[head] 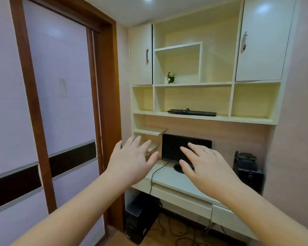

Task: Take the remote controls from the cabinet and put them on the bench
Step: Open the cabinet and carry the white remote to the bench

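Cream-coloured cabinet (194, 114) fills the wall; no remote control can be made out on it. Before its black monitor (172, 148), left hand (132, 162) and right hand (208, 167) hover empty, fingers spread. No writing is legible.

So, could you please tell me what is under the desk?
Under the desk a black computer tower stands on the floor, with loose cables lying beside it. The right forearm covers the space farther right, so nothing can be told there.
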`<action>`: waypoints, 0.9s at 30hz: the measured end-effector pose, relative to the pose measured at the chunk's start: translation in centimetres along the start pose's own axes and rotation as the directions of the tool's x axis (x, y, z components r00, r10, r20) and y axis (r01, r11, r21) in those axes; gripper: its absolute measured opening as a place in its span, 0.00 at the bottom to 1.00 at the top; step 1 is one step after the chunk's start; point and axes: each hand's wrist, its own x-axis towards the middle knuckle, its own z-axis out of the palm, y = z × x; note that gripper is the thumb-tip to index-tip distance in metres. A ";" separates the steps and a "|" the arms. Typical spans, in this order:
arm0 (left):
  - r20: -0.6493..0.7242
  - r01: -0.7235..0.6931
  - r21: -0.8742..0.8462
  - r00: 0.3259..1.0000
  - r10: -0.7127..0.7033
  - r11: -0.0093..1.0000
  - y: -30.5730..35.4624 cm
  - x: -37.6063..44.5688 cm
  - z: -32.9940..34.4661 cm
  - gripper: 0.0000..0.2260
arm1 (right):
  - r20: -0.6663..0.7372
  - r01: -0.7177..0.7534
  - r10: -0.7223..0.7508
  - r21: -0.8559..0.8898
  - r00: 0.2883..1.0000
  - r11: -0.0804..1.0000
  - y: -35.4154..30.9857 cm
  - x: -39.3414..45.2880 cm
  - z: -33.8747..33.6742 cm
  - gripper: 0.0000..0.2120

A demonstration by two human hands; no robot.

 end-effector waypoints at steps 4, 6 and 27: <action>0.020 0.028 0.006 0.999 -0.028 1.000 1.7 2.1 1.8 0.29 | -0.030 0.003 -0.004 -0.035 1.000 0.999 3.4 1.6 2.1 0.27; 0.014 0.035 -0.001 0.999 -0.035 0.999 2.4 2.8 2.9 0.29 | -0.031 0.015 -0.015 -0.018 0.999 1.000 4.3 2.6 3.4 0.27; -0.041 0.091 0.064 0.995 -0.088 0.994 -14.7 12.4 10.0 0.29 | 0.039 0.058 -0.060 0.049 0.997 0.997 -7.9 21.2 14.8 0.28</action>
